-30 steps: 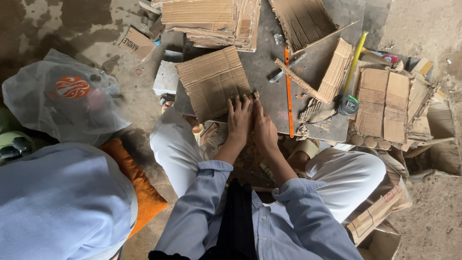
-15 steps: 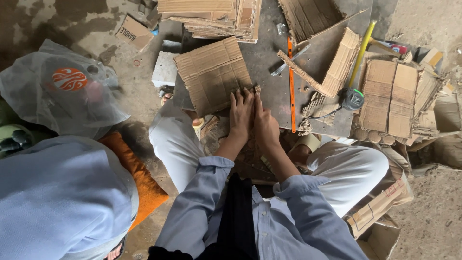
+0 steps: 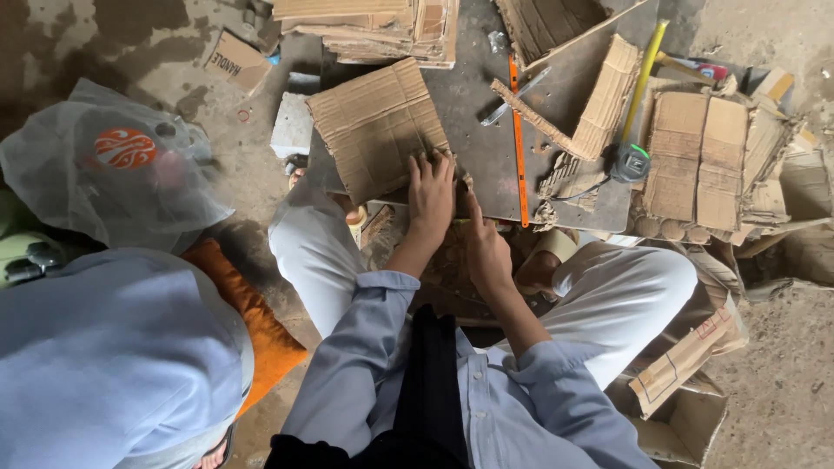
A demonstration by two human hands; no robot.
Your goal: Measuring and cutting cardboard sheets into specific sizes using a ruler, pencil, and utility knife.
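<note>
The cardboard sheet (image 3: pixel 375 128) lay flat on the near left part of the dark surface (image 3: pixel 473 122), corrugated side up, one corner overhanging the edge toward the person's knee. The left hand (image 3: pixel 431 193) rested palm-down on the sheet's near right corner, fingers spread and pressing it flat; it pinched nothing. The right hand (image 3: pixel 486 252) sat just beside and below it at the surface's near edge, fingers loosely curled, forefinger extended toward the sheet; whether it held anything small I could not tell.

An orange ruler (image 3: pixel 519 148) lay lengthwise on the surface to the right of the hands, with folded cardboard strips (image 3: pixel 599 100) and a tape measure (image 3: pixel 631 162) beyond it. More cardboard stacks (image 3: pixel 365 22) lined the far edge. The floor was bare, stained concrete (image 3: pixel 113 43) strewn with offcuts.

The person sat cross-legged; the area between surface and lap was shadowed and unclear. A second person's covered head (image 3: pixel 104 165) and blue shoulder filled the left of the view, cut off by the frame.
</note>
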